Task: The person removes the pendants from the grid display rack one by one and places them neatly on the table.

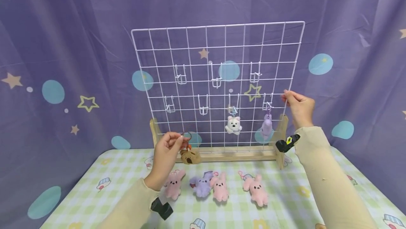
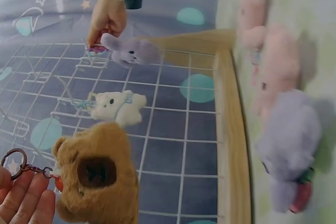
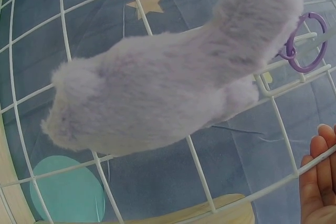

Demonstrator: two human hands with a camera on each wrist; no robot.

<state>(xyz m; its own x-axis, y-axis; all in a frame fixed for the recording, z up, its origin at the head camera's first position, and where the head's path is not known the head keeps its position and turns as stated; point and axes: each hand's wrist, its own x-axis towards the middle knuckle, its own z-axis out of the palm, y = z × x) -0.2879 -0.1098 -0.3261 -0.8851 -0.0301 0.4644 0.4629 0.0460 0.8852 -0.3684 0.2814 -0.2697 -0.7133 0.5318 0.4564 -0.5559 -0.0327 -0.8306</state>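
Observation:
My left hand (image 1: 168, 151) pinches the metal ring of a brown plush keychain (image 1: 190, 156), which hangs in front of the rack's lower left. A dark snout patch and a small red-orange piece show on the plush in the left wrist view. At the right edge of the white wire grid (image 1: 216, 49), my right hand (image 1: 300, 109) grips the frame with its fingertips; in the right wrist view its fingers (image 3: 324, 169) lie behind the wire. Just left of it, a purple plush keychain (image 1: 267, 126) hangs from a hook by a purple ring. A white bear keychain (image 1: 233, 125) hangs beside that.
Several bare hooks (image 1: 181, 78) sit on the grid in two rows. The wooden base (image 1: 238, 155) stands on a green checkered tablecloth (image 1: 123, 186). In front lie three pink plush keychains (image 1: 258, 191) and a purple one (image 1: 202, 186). A purple curtain (image 1: 95, 17) hangs behind.

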